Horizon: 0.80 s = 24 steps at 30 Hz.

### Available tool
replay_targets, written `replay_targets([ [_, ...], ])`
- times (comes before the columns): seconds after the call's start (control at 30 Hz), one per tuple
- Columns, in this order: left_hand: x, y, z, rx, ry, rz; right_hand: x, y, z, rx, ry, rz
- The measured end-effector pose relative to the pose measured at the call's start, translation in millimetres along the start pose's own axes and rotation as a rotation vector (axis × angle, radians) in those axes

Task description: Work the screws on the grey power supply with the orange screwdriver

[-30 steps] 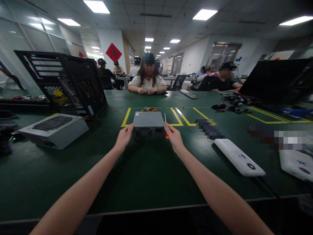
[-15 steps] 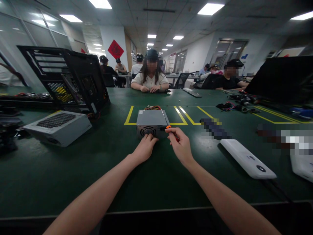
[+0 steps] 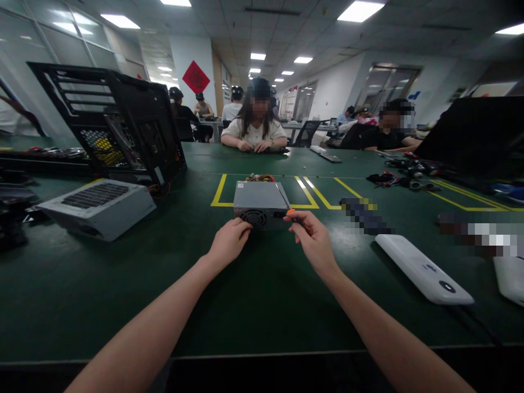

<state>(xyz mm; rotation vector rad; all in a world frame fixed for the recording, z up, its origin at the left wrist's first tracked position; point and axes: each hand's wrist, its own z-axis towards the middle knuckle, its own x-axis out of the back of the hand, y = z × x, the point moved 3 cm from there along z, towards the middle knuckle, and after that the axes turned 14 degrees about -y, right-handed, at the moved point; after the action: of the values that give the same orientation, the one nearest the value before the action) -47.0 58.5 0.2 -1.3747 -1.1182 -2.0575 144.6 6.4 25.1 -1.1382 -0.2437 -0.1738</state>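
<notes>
A grey power supply box (image 3: 261, 197) with a round fan grille on its near face lies on the green table (image 3: 245, 289), coloured wires at its far end. My left hand (image 3: 227, 243) rests against the near face by the fan grille, fingers curled. My right hand (image 3: 313, 240) is closed round a screwdriver with an orange handle (image 3: 291, 212), its tip pointing at the box's near right corner.
An open black computer case (image 3: 118, 128) stands at the left with a second grey box (image 3: 98, 207) before it. White devices (image 3: 423, 268) lie at the right, a dark monitor (image 3: 470, 136) behind them. People sit across the table. Yellow tape lines mark the mat.
My left hand moved from the box's left side to its near face. My right hand turned the screwdriver from upright to level, pointing at the box. The view shifted slightly left.
</notes>
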Motion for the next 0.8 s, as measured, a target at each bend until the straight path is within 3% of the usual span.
replay_targets([
  [0.2,-5.3,3,0,0.021,-0.071,0.230,-2,0,0,-0.031,-0.002,0.012],
  [0.53,-9.8,-2,5,0.076,-0.095,0.180,-6,-4,0,-0.074,-0.062,0.049],
  [0.63,-7.8,-5,6,0.106,-0.047,0.007,-6,-6,1,-0.131,-0.122,0.141],
  [0.8,-6.3,-12,9,0.102,0.055,-0.587,-1,-10,-1,-0.287,-0.265,0.244],
])
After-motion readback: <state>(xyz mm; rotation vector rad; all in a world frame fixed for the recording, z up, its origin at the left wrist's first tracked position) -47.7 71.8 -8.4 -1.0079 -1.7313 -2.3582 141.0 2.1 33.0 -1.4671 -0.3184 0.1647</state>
